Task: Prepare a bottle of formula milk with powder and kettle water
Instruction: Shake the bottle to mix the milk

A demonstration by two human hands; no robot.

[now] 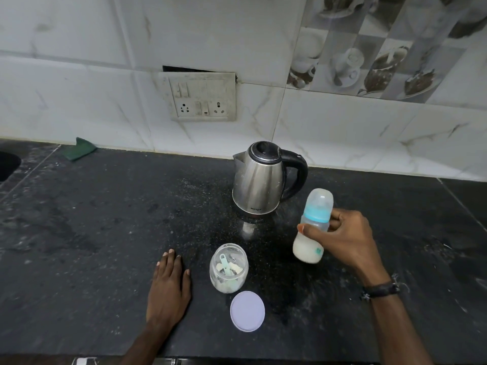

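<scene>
My right hand [345,238] grips a baby bottle [313,227] around its middle, slightly tilted, above the black counter. The bottle has a blue collar, a clear cap and white milk in its lower half. A steel kettle [259,185] with a black handle stands just behind and left of it, lid closed. An open clear jar [228,268] holding pale powder and a light blue scoop stands near the front. Its lilac lid [247,310] lies flat in front of the jar. My left hand [170,283] rests flat on the counter, fingers straight, left of the jar.
The dark stone counter [105,233] runs wide to the left and right. A green scouring pad [81,148] leans at the back wall on the left. A sink edge [8,164] shows at far left. A socket panel [201,97] is on the tiled wall.
</scene>
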